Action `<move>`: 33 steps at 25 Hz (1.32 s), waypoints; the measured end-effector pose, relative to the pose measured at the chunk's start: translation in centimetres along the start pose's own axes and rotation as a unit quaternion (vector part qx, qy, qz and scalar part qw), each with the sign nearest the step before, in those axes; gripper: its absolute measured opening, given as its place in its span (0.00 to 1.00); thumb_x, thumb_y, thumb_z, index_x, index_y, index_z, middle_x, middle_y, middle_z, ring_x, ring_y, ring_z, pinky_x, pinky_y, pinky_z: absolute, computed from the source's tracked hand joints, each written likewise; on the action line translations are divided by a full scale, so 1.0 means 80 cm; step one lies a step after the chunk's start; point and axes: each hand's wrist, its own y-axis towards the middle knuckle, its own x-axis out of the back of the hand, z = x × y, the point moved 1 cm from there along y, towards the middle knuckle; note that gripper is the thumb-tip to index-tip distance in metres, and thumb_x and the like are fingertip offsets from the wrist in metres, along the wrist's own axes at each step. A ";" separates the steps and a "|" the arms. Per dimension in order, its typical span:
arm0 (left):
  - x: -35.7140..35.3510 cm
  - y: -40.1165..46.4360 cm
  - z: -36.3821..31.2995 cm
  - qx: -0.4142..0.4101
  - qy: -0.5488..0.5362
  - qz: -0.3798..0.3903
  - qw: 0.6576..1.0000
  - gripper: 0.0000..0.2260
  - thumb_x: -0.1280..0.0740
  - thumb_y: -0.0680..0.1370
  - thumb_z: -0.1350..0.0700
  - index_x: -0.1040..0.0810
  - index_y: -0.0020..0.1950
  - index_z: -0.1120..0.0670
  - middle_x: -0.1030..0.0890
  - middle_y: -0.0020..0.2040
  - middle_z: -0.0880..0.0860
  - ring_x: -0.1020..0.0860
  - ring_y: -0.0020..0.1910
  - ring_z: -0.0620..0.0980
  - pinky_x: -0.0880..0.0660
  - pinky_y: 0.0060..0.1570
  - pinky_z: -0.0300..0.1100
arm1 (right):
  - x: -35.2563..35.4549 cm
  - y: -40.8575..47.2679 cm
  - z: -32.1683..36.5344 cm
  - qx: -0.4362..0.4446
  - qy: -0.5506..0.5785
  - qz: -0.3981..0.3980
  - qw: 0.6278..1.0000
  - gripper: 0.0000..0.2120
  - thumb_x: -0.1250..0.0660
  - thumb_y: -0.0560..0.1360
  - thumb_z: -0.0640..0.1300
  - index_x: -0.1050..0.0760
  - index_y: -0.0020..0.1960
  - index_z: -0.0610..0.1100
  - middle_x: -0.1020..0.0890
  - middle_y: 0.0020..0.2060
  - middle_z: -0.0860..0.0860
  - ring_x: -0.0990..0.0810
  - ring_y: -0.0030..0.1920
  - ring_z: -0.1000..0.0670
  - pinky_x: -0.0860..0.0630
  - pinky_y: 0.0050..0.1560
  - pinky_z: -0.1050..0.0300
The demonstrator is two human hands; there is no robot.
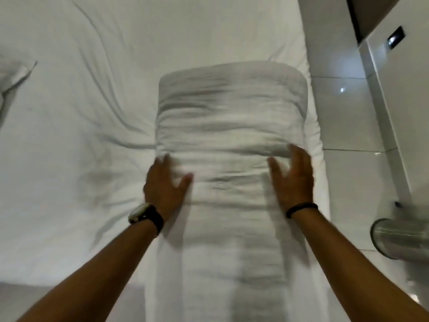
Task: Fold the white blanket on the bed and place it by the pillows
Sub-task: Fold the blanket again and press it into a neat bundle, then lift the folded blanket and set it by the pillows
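The white blanket lies folded into a long thick strip along the right side of the bed, running from the near edge away from me. My left hand rests flat on its left edge, fingers spread, a watch on the wrist. My right hand hovers or presses at its right edge, fingers apart, a dark band on the wrist. Neither hand grips the cloth. A pillow corner shows at the far left.
The wrinkled white bed sheet fills the left and far part of the view. Glossy white floor tiles run along the right of the bed. A white cabinet and a shiny metal cylinder stand at the right.
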 end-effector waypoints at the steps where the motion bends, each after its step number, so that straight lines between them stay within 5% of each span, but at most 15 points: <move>1: -0.010 0.003 -0.029 -0.110 0.062 -0.018 0.992 0.35 0.40 0.76 0.35 0.42 0.78 0.52 0.40 0.78 0.59 0.41 0.76 0.60 0.41 0.74 0.55 | -0.014 0.000 0.031 0.090 0.020 0.022 0.995 0.28 0.35 0.77 0.54 0.31 0.70 0.39 0.29 0.68 0.38 0.32 0.70 0.39 0.35 0.70 0.46; 3: -0.025 0.044 -0.095 -0.283 0.111 0.000 0.953 0.31 0.46 0.78 0.38 0.43 0.78 0.50 0.44 0.80 0.57 0.46 0.78 0.59 0.44 0.73 0.58 | -0.049 0.032 0.091 0.224 0.025 0.085 0.971 0.26 0.40 0.78 0.55 0.31 0.72 0.42 0.31 0.72 0.40 0.37 0.74 0.40 0.41 0.73 0.46; 5: -0.021 0.132 -0.136 -0.320 0.148 -0.003 0.936 0.31 0.48 0.79 0.40 0.45 0.79 0.52 0.46 0.80 0.56 0.48 0.79 0.57 0.45 0.73 0.61 | -0.083 0.107 0.117 0.265 -0.060 0.111 0.956 0.25 0.44 0.80 0.53 0.35 0.74 0.46 0.37 0.76 0.43 0.43 0.77 0.41 0.46 0.73 0.41; 8: -0.005 0.258 -0.095 -0.224 0.257 -0.021 0.940 0.38 0.49 0.77 0.31 0.57 0.80 0.50 0.56 0.81 0.51 0.56 0.79 0.53 0.54 0.75 0.60 | -0.109 0.234 0.041 0.124 -0.225 0.142 0.956 0.34 0.49 0.79 0.66 0.53 0.79 0.53 0.54 0.80 0.49 0.56 0.79 0.45 0.56 0.72 0.32; 10: 0.002 0.307 -0.047 -0.089 0.156 0.021 0.984 0.48 0.47 0.71 0.24 0.59 0.79 0.51 0.52 0.81 0.53 0.49 0.79 0.56 0.50 0.76 0.54 | -0.088 0.271 -0.049 -0.062 -0.173 0.141 0.973 0.46 0.50 0.70 0.76 0.59 0.79 0.52 0.57 0.79 0.47 0.55 0.78 0.42 0.55 0.75 0.35; 12: 0.002 0.287 -0.001 0.010 0.002 0.032 0.999 0.52 0.47 0.65 0.20 0.47 0.79 0.52 0.36 0.77 0.58 0.35 0.74 0.59 0.39 0.72 0.49 | -0.065 0.237 -0.103 -0.132 -0.062 0.163 0.976 0.45 0.48 0.72 0.74 0.56 0.79 0.50 0.48 0.79 0.44 0.44 0.77 0.40 0.47 0.76 0.46; 14: -0.010 0.214 0.031 0.035 -0.167 0.052 0.984 0.49 0.46 0.63 0.19 0.30 0.71 0.51 0.24 0.68 0.57 0.26 0.67 0.57 0.32 0.69 0.51 | -0.041 0.153 -0.130 -0.121 0.018 0.145 0.982 0.35 0.48 0.77 0.68 0.42 0.77 0.49 0.33 0.74 0.44 0.33 0.71 0.41 0.38 0.69 0.55; 18: -0.030 -0.006 0.087 0.181 -0.478 0.230 0.828 0.35 0.31 0.65 0.28 0.22 0.65 0.47 0.17 0.59 0.53 0.20 0.61 0.54 0.21 0.56 0.49 | 0.024 -0.055 -0.120 -0.249 0.166 0.150 0.942 0.28 0.45 0.71 0.74 0.21 0.51 0.54 0.17 0.49 0.54 0.18 0.49 0.58 0.25 0.49 0.66; 20: -0.030 -0.043 0.096 0.223 -0.499 0.285 0.787 0.30 0.29 0.65 0.30 0.20 0.62 0.43 0.16 0.58 0.52 0.18 0.57 0.53 0.19 0.48 0.46 | 0.038 -0.064 -0.115 -0.301 0.228 0.173 0.910 0.29 0.38 0.65 0.76 0.20 0.50 0.54 0.16 0.47 0.56 0.17 0.45 0.61 0.21 0.47 0.66; 23: -0.013 -0.032 0.071 0.277 -0.505 0.283 0.767 0.25 0.25 0.65 0.40 0.17 0.60 0.48 0.15 0.53 0.56 0.16 0.50 0.56 0.18 0.45 0.49 | 0.046 -0.018 -0.094 -0.336 0.311 0.245 0.855 0.38 0.30 0.63 0.70 0.26 0.67 0.51 0.18 0.59 0.47 0.19 0.58 0.46 0.25 0.64 0.46; 25: -0.012 -0.035 0.057 0.282 -0.504 0.270 0.771 0.26 0.26 0.67 0.50 0.20 0.64 0.55 0.15 0.48 0.56 0.17 0.44 0.55 0.20 0.47 0.48 | 0.043 -0.013 -0.077 -0.344 0.345 0.300 0.820 0.34 0.26 0.64 0.63 0.24 0.66 0.49 0.16 0.56 0.45 0.17 0.54 0.44 0.22 0.58 0.48; 29: 0.055 -0.068 0.037 0.261 -0.517 0.207 0.789 0.10 0.33 0.73 0.59 0.20 0.54 0.56 0.16 0.35 0.54 0.18 0.30 0.51 0.22 0.28 0.38 | 0.073 -0.043 -0.020 -0.353 0.421 0.314 0.774 0.29 0.29 0.65 0.53 0.23 0.62 0.41 0.16 0.47 0.42 0.17 0.43 0.43 0.21 0.44 0.52; 33: 0.179 -0.101 0.046 0.214 -0.565 0.157 0.781 0.15 0.31 0.65 0.57 0.19 0.51 0.54 0.17 0.40 0.56 0.17 0.36 0.54 0.20 0.36 0.43 | 0.113 -0.068 0.059 -0.301 0.518 0.296 0.744 0.12 0.33 0.67 0.49 0.16 0.43 0.44 0.15 0.34 0.47 0.16 0.34 0.49 0.20 0.33 0.60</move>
